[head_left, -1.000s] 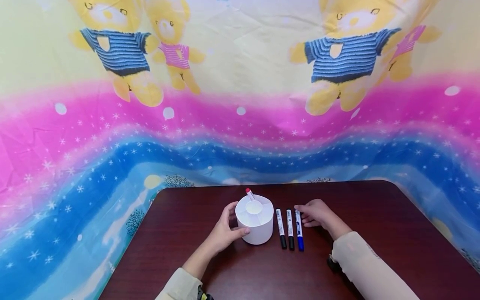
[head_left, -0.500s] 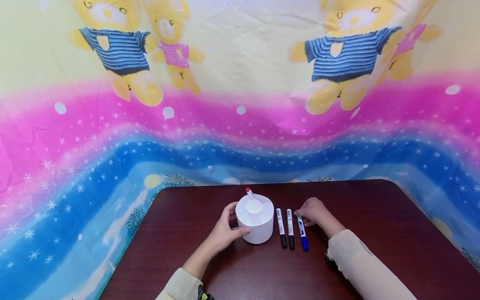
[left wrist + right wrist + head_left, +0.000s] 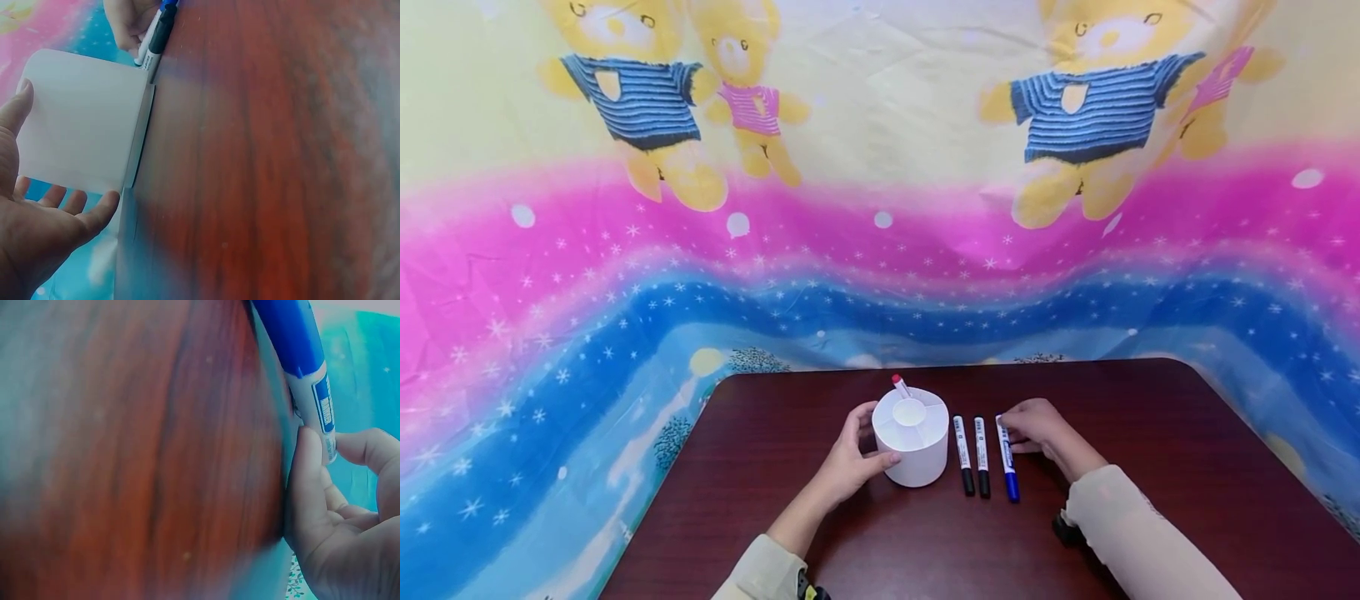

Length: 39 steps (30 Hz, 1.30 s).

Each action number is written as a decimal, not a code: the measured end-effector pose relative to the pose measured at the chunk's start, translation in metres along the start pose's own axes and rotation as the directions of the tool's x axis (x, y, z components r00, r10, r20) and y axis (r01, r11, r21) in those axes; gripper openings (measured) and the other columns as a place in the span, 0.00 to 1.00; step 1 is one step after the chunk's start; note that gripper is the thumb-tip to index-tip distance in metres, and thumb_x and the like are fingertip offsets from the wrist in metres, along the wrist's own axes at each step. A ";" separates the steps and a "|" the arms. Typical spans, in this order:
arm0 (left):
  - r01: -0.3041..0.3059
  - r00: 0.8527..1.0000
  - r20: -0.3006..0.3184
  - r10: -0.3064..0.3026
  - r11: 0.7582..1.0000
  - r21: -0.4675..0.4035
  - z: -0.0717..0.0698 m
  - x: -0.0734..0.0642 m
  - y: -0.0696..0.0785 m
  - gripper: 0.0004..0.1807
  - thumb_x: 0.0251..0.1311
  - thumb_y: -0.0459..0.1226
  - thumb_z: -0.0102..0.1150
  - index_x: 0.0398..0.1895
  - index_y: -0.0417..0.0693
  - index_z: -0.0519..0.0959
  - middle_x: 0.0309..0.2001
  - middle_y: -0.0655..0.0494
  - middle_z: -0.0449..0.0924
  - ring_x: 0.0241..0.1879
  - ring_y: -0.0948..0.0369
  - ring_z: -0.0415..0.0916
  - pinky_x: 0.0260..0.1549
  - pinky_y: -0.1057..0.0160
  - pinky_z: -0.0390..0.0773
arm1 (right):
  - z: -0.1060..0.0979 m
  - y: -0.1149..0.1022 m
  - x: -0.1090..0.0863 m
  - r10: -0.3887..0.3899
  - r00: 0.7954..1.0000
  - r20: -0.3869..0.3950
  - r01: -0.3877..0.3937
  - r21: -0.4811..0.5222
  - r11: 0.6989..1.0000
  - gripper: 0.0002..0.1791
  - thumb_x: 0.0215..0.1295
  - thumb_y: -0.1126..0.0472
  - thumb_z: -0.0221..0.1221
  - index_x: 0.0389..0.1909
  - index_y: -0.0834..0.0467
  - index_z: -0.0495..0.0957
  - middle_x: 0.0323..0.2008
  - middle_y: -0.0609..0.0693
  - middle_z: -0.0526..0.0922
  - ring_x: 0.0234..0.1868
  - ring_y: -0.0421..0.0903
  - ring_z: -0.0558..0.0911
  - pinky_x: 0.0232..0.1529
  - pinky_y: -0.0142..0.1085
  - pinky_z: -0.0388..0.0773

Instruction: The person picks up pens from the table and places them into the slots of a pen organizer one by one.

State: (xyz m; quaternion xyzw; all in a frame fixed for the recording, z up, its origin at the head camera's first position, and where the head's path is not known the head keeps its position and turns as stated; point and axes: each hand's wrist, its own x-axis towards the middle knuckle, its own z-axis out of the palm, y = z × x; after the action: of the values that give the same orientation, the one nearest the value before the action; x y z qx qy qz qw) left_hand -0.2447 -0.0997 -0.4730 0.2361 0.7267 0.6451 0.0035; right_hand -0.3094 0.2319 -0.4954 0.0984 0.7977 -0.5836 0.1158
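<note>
A white round pen holder [image 3: 916, 465] with divided compartments stands on the table, and a red-capped marker [image 3: 900, 386] leans in its rear compartment. My left hand [image 3: 848, 468] holds the holder's left side, thumb at the front and fingers round the side; in the left wrist view the thumb and fingertips lie along the holder's wall [image 3: 81, 125]. To the right lies a blue-capped marker [image 3: 1010, 471]. My right hand [image 3: 1036, 425] pinches its white far end between thumb and fingers, as the right wrist view shows on the blue marker [image 3: 306, 381]. The blue cap points towards me.
Two black-capped markers, the left one [image 3: 964, 457] and the right one [image 3: 982, 458], lie side by side between the holder and the blue marker. The dark red table [image 3: 895, 550] ends at a printed bear curtain [image 3: 880, 275] behind.
My right hand has taken hold of the blue marker's far end. That marker has shifted slightly right, away from the black ones, and tilted. My left hand and the holder stay in place.
</note>
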 end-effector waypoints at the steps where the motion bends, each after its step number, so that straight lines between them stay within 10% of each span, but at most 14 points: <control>1: 0.003 1.000 -0.002 -0.003 1.000 0.003 0.000 0.000 0.000 0.44 0.41 0.34 0.67 0.61 0.45 0.52 0.54 0.46 0.60 0.51 0.50 0.62 0.41 0.51 0.70 | -0.001 -0.001 0.000 0.003 1.000 0.007 -0.003 0.006 1.000 0.18 0.52 0.61 0.57 0.42 0.67 0.72 0.32 0.60 0.74 0.29 0.52 0.76 0.28 0.44 0.76; 14: 0.006 1.000 0.006 -0.006 1.000 0.012 -0.002 0.001 -0.001 0.44 0.41 0.34 0.67 0.61 0.45 0.52 0.53 0.47 0.61 0.51 0.50 0.62 0.40 0.54 0.72 | -0.002 -0.041 -0.004 -0.087 0.995 0.051 0.075 0.204 0.976 0.21 0.52 0.61 0.57 0.46 0.66 0.69 0.40 0.61 0.70 0.36 0.54 0.74 0.34 0.44 0.76; 39: -0.009 1.000 0.009 0.008 1.000 0.026 -0.001 0.000 -0.001 0.43 0.42 0.34 0.66 0.61 0.44 0.52 0.53 0.46 0.60 0.51 0.49 0.62 0.40 0.50 0.71 | 0.015 -0.102 -0.033 -0.346 0.937 -0.055 0.328 0.489 0.809 0.23 0.55 0.58 0.58 0.47 0.67 0.67 0.37 0.60 0.73 0.33 0.50 0.77 0.36 0.46 0.74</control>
State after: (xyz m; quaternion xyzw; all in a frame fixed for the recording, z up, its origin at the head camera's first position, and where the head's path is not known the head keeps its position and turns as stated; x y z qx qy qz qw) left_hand -0.2457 -0.1011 -0.4733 0.2421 0.7339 0.6346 0.0008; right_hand -0.3067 0.1862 -0.3967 -0.0290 0.6257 -0.7795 -0.0037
